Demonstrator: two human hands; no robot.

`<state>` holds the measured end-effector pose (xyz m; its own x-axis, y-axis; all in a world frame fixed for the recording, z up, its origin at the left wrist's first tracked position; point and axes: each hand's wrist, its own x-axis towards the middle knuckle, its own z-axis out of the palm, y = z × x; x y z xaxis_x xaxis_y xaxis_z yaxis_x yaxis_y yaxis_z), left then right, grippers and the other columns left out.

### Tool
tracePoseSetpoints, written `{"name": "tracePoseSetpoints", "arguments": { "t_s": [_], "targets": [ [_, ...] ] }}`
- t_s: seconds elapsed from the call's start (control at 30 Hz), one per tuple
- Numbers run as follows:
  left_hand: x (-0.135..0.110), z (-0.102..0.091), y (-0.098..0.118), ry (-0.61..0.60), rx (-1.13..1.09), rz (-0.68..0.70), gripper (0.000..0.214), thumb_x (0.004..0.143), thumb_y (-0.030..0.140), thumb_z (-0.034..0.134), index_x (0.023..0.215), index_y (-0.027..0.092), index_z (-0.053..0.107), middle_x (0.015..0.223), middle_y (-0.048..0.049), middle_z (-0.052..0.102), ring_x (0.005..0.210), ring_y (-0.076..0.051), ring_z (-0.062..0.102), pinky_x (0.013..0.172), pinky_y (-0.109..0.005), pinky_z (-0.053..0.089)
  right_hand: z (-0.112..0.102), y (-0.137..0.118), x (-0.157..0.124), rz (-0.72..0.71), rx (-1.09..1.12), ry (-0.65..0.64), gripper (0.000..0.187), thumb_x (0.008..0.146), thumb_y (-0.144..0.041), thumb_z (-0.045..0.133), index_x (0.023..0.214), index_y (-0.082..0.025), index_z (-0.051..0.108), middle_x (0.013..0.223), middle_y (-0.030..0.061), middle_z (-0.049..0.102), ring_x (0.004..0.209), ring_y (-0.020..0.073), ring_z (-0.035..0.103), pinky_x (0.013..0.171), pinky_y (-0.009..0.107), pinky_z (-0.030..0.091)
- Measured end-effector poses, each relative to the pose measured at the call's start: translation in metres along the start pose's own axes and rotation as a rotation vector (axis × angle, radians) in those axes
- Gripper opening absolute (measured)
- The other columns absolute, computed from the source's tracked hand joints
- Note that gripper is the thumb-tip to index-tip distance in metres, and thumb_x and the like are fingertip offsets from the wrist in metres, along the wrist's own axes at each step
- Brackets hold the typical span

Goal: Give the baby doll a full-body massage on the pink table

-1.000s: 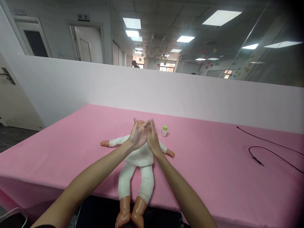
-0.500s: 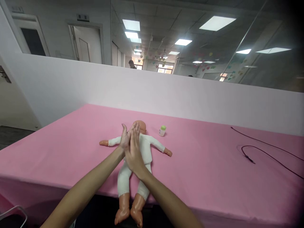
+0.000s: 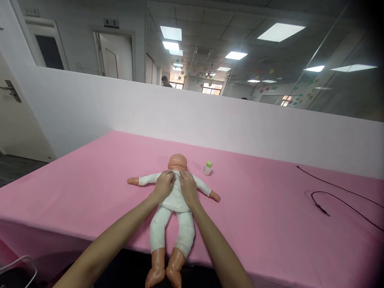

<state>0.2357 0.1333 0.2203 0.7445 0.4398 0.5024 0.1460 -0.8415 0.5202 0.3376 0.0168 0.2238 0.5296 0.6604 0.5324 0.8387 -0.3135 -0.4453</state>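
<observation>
A baby doll (image 3: 173, 203) in a white top and trousers lies on the pink-covered table with its arms spread and its feet past the near edge. The back of its bald head (image 3: 178, 161) faces up; no face shows. My left hand (image 3: 165, 185) and my right hand (image 3: 188, 186) are side by side on its upper back, just below the neck. Both hands have bent fingers closed against the white cloth, a narrow gap between them. Some fingertips are hidden. Right of the doll's head stands a small bottle (image 3: 207, 168) with a green cap.
Thin black cables (image 3: 336, 196) lie on the right part of the pink table cover (image 3: 258, 224). A white wall with a glass pane above it runs along the far side; a person (image 3: 166, 81) shows through the glass. A door (image 3: 18, 116) stands at the left.
My hands were palm to palm above the doll. They have since come apart and lowered onto its upper back, fingers bending. The view has shifted slightly.
</observation>
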Motion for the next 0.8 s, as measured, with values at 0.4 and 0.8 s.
{"name": "tracePoseSetpoints", "arguments": {
  "t_s": [0.4,0.8],
  "targets": [
    [0.016,0.018,-0.003,-0.142,0.223,-0.126,0.019,0.092,0.010,0.051,0.087,0.018,0.068,0.082,-0.0062,0.070,0.079,-0.022,0.064,0.070,-0.032,0.039,0.023,0.014,-0.002,0.152,-0.197,-0.134,0.036,0.095,-0.011,0.042,0.097,-0.020,0.076,0.100,0.0133,0.072,0.098,0.0268,0.062,0.085,0.036,0.043],
    [-0.007,-0.003,0.007,-0.197,0.121,0.042,0.028,0.095,0.014,0.046,0.075,0.020,0.064,0.089,-0.0093,0.067,0.085,-0.023,0.058,0.079,-0.035,0.044,0.003,0.002,-0.019,-0.005,-0.077,-0.125,0.028,0.100,-0.012,0.044,0.095,-0.019,0.071,0.105,0.0087,0.073,0.098,0.0213,0.063,0.087,0.030,0.044]
  ]
}}
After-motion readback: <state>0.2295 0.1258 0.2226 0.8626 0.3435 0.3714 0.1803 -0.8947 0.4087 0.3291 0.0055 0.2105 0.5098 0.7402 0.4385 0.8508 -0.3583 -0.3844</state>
